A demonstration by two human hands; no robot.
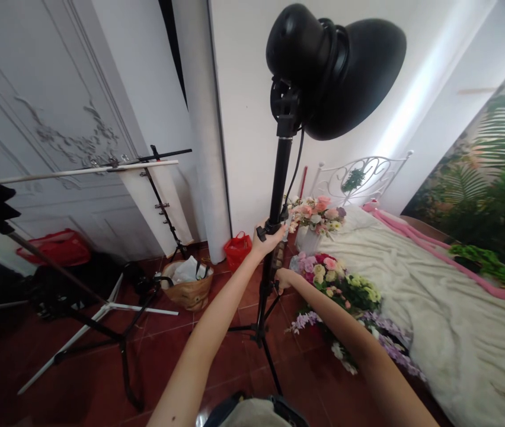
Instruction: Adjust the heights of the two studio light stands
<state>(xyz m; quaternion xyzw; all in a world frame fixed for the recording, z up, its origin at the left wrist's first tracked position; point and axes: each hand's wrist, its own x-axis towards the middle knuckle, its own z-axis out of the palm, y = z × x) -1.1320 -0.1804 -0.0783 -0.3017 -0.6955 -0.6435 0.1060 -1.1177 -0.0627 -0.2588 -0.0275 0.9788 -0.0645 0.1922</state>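
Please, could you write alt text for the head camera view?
The left hand grips a black light stand below its large lamp; the right hand is lower, at the stand. Flowers and a cream blanket are at right.

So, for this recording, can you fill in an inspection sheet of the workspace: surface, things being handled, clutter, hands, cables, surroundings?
Surface: red-brown tiled floor.
Things handled: black light stand, standing on spread legs, with a black lamp head on top.
Clutter: woven basket and red bag beyond the stand; flowers close to its right.
Hands: left hand wrapped around the stand at a collar; right hand at the stand lower down, grip partly hidden.
Cables: black cable hanging from the lamp head beside the pole.
Surroundings: white wall behind, pale draped cover and foliage backdrop at right.
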